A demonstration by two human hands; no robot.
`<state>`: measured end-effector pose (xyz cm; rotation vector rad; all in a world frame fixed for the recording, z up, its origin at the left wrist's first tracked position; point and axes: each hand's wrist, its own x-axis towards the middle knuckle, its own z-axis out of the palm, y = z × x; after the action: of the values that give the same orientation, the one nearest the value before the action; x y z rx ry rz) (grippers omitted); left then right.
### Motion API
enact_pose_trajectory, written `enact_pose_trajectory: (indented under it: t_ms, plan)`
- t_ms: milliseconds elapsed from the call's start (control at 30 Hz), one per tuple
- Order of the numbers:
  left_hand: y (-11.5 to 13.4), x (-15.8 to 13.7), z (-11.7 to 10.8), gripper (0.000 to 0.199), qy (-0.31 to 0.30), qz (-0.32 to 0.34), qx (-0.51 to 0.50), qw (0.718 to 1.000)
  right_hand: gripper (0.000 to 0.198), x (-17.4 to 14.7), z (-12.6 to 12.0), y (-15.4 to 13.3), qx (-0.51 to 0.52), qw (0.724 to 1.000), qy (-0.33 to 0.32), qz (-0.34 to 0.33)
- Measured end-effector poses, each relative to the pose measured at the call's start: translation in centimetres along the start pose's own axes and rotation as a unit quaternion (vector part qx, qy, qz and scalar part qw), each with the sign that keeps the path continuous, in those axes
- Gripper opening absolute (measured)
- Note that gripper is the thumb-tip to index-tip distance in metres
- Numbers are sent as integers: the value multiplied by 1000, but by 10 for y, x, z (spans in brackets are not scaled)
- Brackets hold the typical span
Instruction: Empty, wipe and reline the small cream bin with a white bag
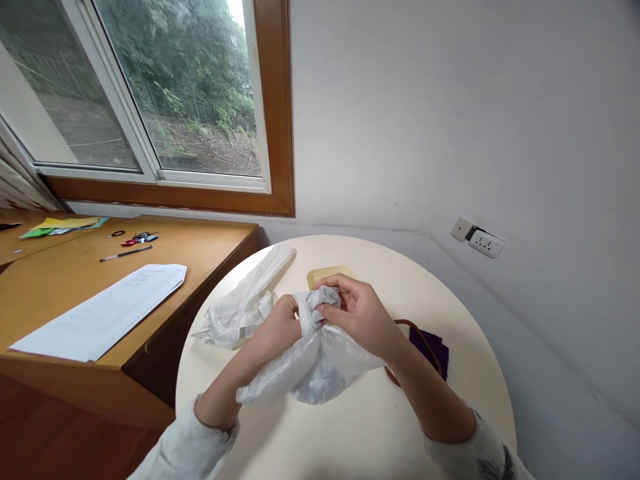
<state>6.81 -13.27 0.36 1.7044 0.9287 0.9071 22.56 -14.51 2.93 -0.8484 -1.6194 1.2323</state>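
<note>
Cream round table (350, 437) is under the fingers. 1 white plastic bag (323, 380) puffs out below them; 1 loose bag (237, 303) lies left of them. Purple cloth (440, 347) is to their right, a flat yellow thing (317, 275) just past them. The right hand (367, 317) pinches the bag's twisted top (327, 297). The left hand (283, 327) has hidden fingertips, so I can't tell their grip. Pulling hard might rip the thin plastic.
</note>
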Motion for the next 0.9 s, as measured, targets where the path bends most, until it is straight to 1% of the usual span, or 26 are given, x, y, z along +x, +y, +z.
enact_pose_trajectory:
  t_ms: [33,67,100,133,167,200,233,267,300,367,400,500,567,633,700,800,900]
  plan:
    - [0,-1,0,11,10,-4,1,1000,26,-3,0,-1,-23,1000,2,-12]
    - [1,-2,0,11,20,-7,1,1000,31,-6,0,-2,-57,998,19,-31]
    - [2,-3,0,11,30,-12,2,999,34,-9,1,-4,-99,992,54,-59]
    - [2,-3,1,11,38,-19,0,999,34,-13,2,-5,-146,979,105,-96]
    - [3,-4,1,10,43,-28,-3,999,30,-16,3,-7,-191,958,161,-139]
    - [3,-4,1,9,46,-34,-4,998,22,-20,6,-7,-229,935,202,-180]
    - [3,-4,2,7,47,-37,-2,998,15,-24,9,-7,-259,916,217,-215]
    - [3,-4,2,5,50,-34,6,998,10,-26,13,-6,-284,905,209,-236]
    - [3,-5,3,5,54,-28,17,998,9,-29,17,-4,-305,903,184,-241]
    - [2,-6,5,8,59,-10,52,997,8,-30,25,2,-340,908,127,-207]
    - [2,-7,6,8,63,-5,74,995,7,-30,28,5,-353,912,114,-178]
    - [3,-11,8,7,70,-1,139,988,7,-26,31,13,-356,924,109,-86]
    - [4,-14,9,8,67,-2,181,981,8,-24,29,16,-340,934,99,-45]
    - [6,-16,9,11,54,-8,219,974,8,-22,26,18,-322,942,87,-26]
    - [8,-18,10,13,42,-11,251,967,12,-22,23,19,-316,945,83,-23]
    - [11,-21,11,17,22,-4,272,962,21,-23,21,20,-332,939,92,-19]
    - [13,-24,11,22,11,20,278,960,23,-25,19,21,-338,935,106,-13]
